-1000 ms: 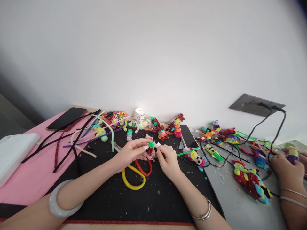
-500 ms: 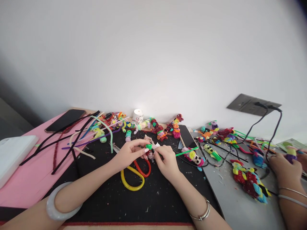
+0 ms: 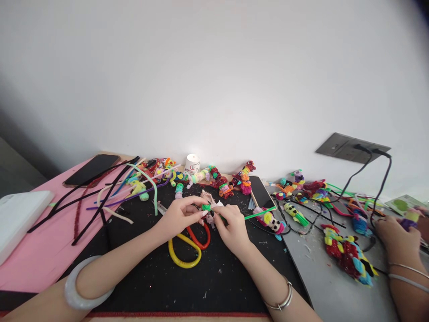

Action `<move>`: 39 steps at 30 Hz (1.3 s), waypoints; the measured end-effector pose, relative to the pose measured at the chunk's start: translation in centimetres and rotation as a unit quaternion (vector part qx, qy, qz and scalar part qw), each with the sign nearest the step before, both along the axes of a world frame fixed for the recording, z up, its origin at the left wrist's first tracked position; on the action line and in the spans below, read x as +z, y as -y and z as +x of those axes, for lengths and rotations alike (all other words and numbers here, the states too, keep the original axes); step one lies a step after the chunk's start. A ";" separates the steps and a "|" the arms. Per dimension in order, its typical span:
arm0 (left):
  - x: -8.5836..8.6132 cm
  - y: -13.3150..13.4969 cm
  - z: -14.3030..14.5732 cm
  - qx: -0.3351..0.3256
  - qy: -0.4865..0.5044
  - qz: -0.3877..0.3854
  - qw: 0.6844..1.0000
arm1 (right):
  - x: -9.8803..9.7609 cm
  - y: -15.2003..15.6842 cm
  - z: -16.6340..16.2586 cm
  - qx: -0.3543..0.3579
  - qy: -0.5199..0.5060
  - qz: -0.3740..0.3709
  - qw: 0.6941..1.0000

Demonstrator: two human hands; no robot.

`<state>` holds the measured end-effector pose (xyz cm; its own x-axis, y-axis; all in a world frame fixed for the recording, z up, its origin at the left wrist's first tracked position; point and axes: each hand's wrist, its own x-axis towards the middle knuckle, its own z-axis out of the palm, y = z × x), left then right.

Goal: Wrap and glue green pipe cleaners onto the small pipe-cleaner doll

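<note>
My left hand point(image 3: 179, 217) is closed, its thumb and fingers pinching a small pipe-cleaner piece point(image 3: 206, 207) with bright green fuzz and a dark part. From the other side, my right hand point(image 3: 234, 229) pinches the same piece with thumb and forefinger; its tips partly hide it. Just behind the fingers lies a pale pinkish bundle point(image 3: 208, 195). Scissors point(image 3: 186, 264) with a yellow and a red handle loop rest on the black mat under my hands, their blades partly covered by my left hand. A green pipe cleaner point(image 3: 259, 213) sticks out beyond my right hand; whether I hold it, I cannot tell.
Loose pipe cleaners point(image 3: 83, 197) and a phone point(image 3: 91, 170) lie left on a pink sheet point(image 3: 30, 259). Colourful pipe-cleaner figures point(image 3: 221, 182), a paper cup point(image 3: 193, 163) and a second phone point(image 3: 260, 191) line the wall. At right, cables point(image 3: 382, 190) hang near another person's hand point(image 3: 397, 237).
My fingers have shifted slightly on the small piece, and the dark red part seen earlier is now hidden. The other person's hand has tilted the figure it holds.
</note>
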<state>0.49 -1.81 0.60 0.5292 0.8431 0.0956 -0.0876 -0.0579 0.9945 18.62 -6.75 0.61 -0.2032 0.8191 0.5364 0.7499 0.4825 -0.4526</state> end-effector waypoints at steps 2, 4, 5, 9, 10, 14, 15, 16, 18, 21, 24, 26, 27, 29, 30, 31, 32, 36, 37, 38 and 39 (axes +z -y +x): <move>0.1 0.0 0.0 0.005 -0.013 0.015 1.000 | 0.0 -0.1 0.0 0.002 -0.004 0.002 1.000; 0.3 0.1 0.0 0.010 -0.027 0.038 0.999 | 0.1 -0.1 0.0 0.004 -0.009 0.011 1.000; 0.3 0.1 0.0 0.013 -0.033 0.051 0.998 | 0.1 -0.1 0.0 0.005 -0.012 0.018 1.000; 0.4 0.2 0.0 0.038 -0.052 0.106 0.992 | 0.0 0.0 -0.1 0.015 -0.012 0.044 0.999; 0.3 0.2 0.0 0.045 -0.059 0.119 0.990 | 0.0 0.0 -0.2 0.018 -0.008 0.051 0.999; 0.3 0.3 0.0 0.064 -0.080 0.141 0.985 | -0.1 0.3 -0.4 0.024 0.025 0.080 0.996; 0.3 0.2 0.0 0.066 -0.078 0.133 0.986 | 0.1 0.4 -0.4 0.023 0.032 0.084 0.996; 0.3 0.2 0.0 0.069 -0.071 0.117 0.988 | 0.2 0.4 -0.4 0.021 0.035 0.090 0.995; 0.4 -0.1 -0.1 0.088 -0.042 0.074 0.992 | 0.7 0.5 -0.1 0.000 0.041 0.097 0.994; 0.6 -0.7 -0.3 0.153 0.027 -0.002 0.988 | 1.4 0.5 0.6 -0.072 0.008 0.154 0.985; 0.5 -1.5 -0.6 0.191 0.123 -0.099 0.969 | 1.7 0.7 1.2 -0.080 -0.018 0.183 0.980; 0.4 -2.1 -0.9 0.205 0.174 -0.141 0.953 | 1.8 1.0 1.3 -0.063 -0.018 0.185 0.980; 0.3 -2.3 -1.0 0.212 0.195 -0.156 0.945 | 1.8 1.1 1.3 -0.050 -0.016 0.185 0.981; 0.1 -2.8 -1.2 0.226 0.231 -0.182 0.929 | 1.8 1.3 1.2 -0.028 -0.010 0.170 0.985; 0.1 -2.9 -1.3 0.234 0.247 -0.196 0.920 | 1.7 1.2 1.2 -0.025 -0.005 0.151 0.988; 0.1 -3.1 -1.3 0.239 0.261 -0.212 0.911 | 1.7 1.1 1.1 -0.028 0.002 0.125 0.992; 0.1 -3.2 -1.3 0.241 0.273 -0.229 0.903 | 1.7 0.9 1.1 -0.038 0.013 0.093 0.995; 0.2 -3.2 -1.2 0.216 0.305 -0.282 0.884 | 1.1 0.0 1.3 -0.099 0.079 -0.044 0.991; 0.2 -3.2 -1.2 0.205 0.307 -0.289 0.883 | 0.9 -0.2 1.4 -0.108 0.096 -0.072 0.987; 0.2 -3.1 -1.2 0.192 0.308 -0.294 0.884 | 0.7 -0.4 1.4 -0.109 0.111 -0.096 0.983; 0.2 -3.0 -1.2 0.178 0.309 -0.297 0.886 | 0.4 -0.5 1.5 -0.108 0.124 -0.115 0.980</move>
